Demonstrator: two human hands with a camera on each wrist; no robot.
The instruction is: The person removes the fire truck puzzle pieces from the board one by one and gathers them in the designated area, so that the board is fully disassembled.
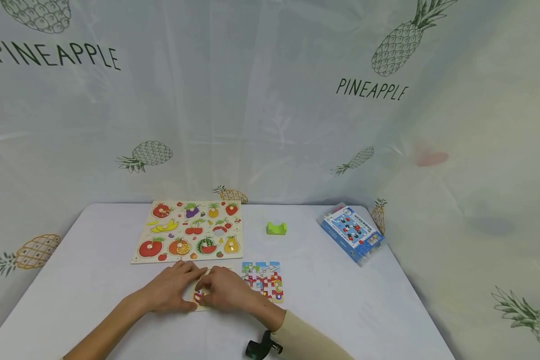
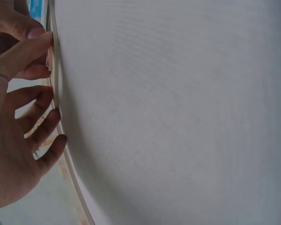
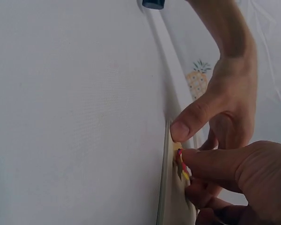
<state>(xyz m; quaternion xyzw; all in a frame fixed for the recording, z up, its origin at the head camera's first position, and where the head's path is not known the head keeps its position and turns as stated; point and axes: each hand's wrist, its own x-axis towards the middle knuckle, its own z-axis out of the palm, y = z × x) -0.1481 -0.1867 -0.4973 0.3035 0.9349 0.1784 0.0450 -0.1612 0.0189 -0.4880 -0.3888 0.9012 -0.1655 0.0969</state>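
A small wooden puzzle board (image 1: 201,308) lies on the table, largely hidden by both hands. My left hand (image 1: 171,288) holds it along its left side, the thumb at the near corner and the fingers toward the far edge. In the right wrist view that thumb rests on the board's edge. Over the board, my right hand (image 1: 227,289) pinches a small red and yellow puzzle piece (image 3: 184,171) between thumb and fingers. The piece's picture is mostly covered. Just right of the hands sits an assembled colourful jigsaw (image 1: 265,277), its lower left partly behind the right wrist.
A large fruit peg puzzle (image 1: 186,231) lies behind the hands. Farther right are a lime-green notched block (image 1: 276,229) and a blue boxed set (image 1: 352,232) in clear plastic. A black device (image 1: 261,347) is strapped at the right wrist. A pineapple-print curtain (image 1: 270,100) hangs behind the white table (image 1: 333,300).
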